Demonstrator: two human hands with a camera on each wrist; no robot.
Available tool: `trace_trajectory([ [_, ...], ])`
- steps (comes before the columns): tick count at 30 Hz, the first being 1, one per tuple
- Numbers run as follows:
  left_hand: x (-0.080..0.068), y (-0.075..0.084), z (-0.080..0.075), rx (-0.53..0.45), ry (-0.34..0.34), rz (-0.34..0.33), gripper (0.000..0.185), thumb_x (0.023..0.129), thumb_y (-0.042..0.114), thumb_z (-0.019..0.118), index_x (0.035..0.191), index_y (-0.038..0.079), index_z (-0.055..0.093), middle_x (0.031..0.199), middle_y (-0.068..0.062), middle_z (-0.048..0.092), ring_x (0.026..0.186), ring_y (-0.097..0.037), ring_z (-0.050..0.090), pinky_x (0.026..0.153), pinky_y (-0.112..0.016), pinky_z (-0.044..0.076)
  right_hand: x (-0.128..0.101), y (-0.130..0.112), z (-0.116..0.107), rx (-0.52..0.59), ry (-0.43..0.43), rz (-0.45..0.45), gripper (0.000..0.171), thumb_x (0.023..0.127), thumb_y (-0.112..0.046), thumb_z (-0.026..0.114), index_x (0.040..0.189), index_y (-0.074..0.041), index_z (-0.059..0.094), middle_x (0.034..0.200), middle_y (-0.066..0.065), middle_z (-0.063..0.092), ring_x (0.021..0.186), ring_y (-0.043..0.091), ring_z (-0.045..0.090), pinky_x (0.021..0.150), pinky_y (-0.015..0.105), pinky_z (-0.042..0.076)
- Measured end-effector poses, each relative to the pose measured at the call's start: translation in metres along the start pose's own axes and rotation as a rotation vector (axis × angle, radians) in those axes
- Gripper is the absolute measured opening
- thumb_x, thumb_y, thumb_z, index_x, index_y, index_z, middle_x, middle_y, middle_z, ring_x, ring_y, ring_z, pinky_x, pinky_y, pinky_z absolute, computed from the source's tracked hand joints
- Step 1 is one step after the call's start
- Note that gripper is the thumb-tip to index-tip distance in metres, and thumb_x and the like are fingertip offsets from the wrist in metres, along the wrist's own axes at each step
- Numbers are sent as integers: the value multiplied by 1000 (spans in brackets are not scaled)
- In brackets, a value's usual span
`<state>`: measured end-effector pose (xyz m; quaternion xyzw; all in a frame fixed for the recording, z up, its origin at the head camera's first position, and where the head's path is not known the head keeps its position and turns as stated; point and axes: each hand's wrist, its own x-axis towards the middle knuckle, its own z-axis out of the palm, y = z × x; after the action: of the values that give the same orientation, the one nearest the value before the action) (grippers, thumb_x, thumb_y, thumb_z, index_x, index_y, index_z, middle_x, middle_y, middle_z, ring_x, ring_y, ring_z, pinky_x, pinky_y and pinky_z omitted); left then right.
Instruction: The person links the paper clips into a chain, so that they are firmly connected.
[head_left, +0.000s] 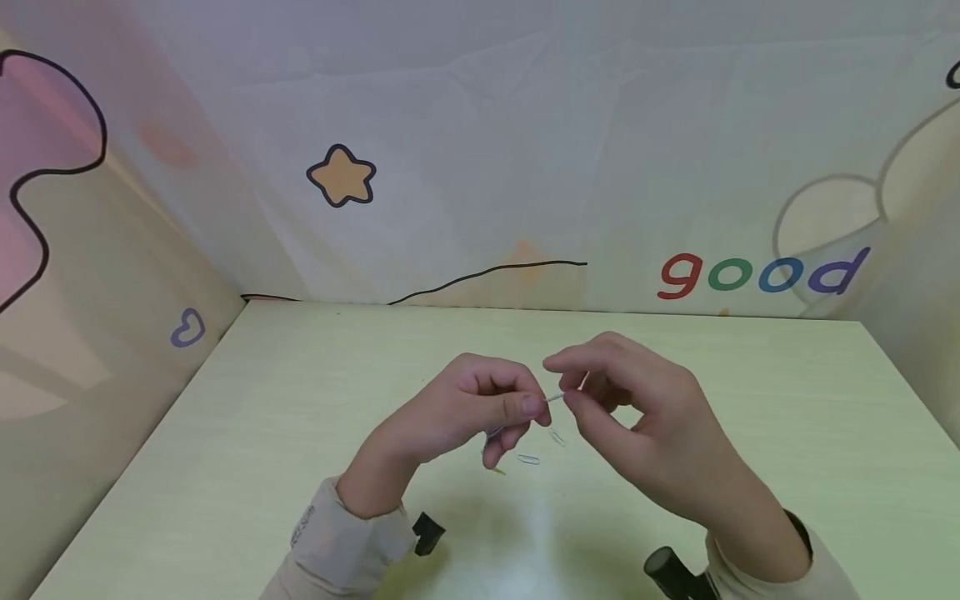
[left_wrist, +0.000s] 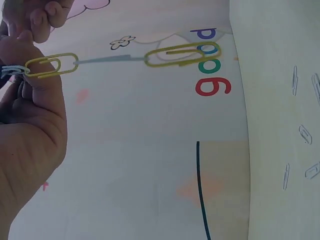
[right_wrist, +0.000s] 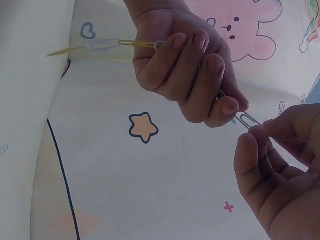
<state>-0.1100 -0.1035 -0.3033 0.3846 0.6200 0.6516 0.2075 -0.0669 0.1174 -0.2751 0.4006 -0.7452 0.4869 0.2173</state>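
A pale paper clip (right_wrist: 248,120) is pinched by the right hand (head_left: 652,421), its other end reaching the left hand (head_left: 476,404); by the left a chain of linked yellow and pale clips (left_wrist: 110,58) is gripped, hung above the table (head_left: 285,433); loose clips (head_left: 528,459) are scattered there

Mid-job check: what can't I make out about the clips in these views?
Paperclip chain: right wrist view, the part inside the left hand is hidden by its curled fingers.
Pinched clip: right wrist view, one end is covered by the right hand.
Loose clips: left wrist view, two cut off by the right edge.
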Motion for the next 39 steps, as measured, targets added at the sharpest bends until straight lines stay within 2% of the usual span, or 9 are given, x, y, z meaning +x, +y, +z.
trace_trajectory([
  [3, 0, 3, -1, 37, 63, -24, 17, 102, 5, 56, 98, -7, 68, 62, -13, 50, 44, -21, 47, 49, -28, 46, 0, 9, -1, -13, 27, 41, 35, 84, 14, 63, 112, -7, 70, 95, -1, 65, 70, 11, 59, 62, 21, 51],
  [5, -1, 4, -2, 66, 108, -31, 16, 101, 6, 58, 100, -5, 70, 62, -13, 49, 45, -21, 47, 48, -28, 46, -1, 17, -2, -30, 14, 147, 33, 88, 11, 64, 112, -9, 70, 94, -1, 65, 68, 12, 59, 60, 23, 51],
  [10, -3, 8, -3, 124, 203, -14, 16, 100, 9, 60, 102, -2, 72, 58, -12, 49, 46, -21, 44, 48, -29, 46, -4, 48, 1, -97, -146, 503, 24, 97, -4, 61, 115, -15, 69, 92, -2, 63, 69, 16, 61, 59, 33, 51],
  [12, -5, 8, -5, 136, 225, -6, 17, 100, 10, 60, 102, -1, 73, 57, -12, 48, 45, -21, 43, 48, -30, 46, -6, 62, 4, -105, -210, 584, 23, 97, -6, 59, 115, -15, 69, 93, -1, 64, 72, 19, 62, 60, 35, 51],
  [15, -6, 9, -7, 146, 244, 4, 17, 100, 10, 60, 102, 0, 73, 56, -12, 47, 45, -20, 42, 47, -29, 44, -11, 81, 10, -82, -266, 659, 23, 96, -6, 58, 116, -12, 67, 94, 3, 64, 72, 22, 61, 60, 38, 51],
  [23, -9, 13, -12, 159, 291, 33, 17, 100, 10, 60, 101, -1, 73, 56, -11, 45, 47, -17, 35, 44, -25, 30, -28, 123, 25, 12, -382, 803, 27, 96, -2, 57, 123, -1, 62, 95, 13, 61, 73, 27, 61, 65, 37, 54],
  [28, -9, 15, -13, 145, 306, 39, 16, 100, 8, 60, 101, -2, 72, 55, -10, 44, 48, -17, 35, 44, -25, 30, -38, 136, 30, -26, -460, 867, 23, 95, -2, 58, 118, -3, 63, 81, 8, 57, 64, 22, 56, 61, 35, 49],
  [33, -9, 16, -14, 152, 315, 38, 16, 100, 7, 60, 101, -3, 72, 55, -10, 45, 48, -16, 34, 44, -25, 28, -44, 139, 37, -50, -585, 842, 21, 94, -4, 64, 114, -9, 65, 67, 4, 51, 54, 17, 48, 57, 34, 43],
  [39, -10, 16, -14, 148, 314, 39, 16, 100, 8, 60, 100, -4, 72, 56, -10, 44, 49, -17, 34, 44, -25, 28, -45, 138, 44, -131, -590, 826, 27, 91, 0, 65, 116, -10, 65, 71, 5, 53, 57, 18, 50, 57, 34, 43],
])
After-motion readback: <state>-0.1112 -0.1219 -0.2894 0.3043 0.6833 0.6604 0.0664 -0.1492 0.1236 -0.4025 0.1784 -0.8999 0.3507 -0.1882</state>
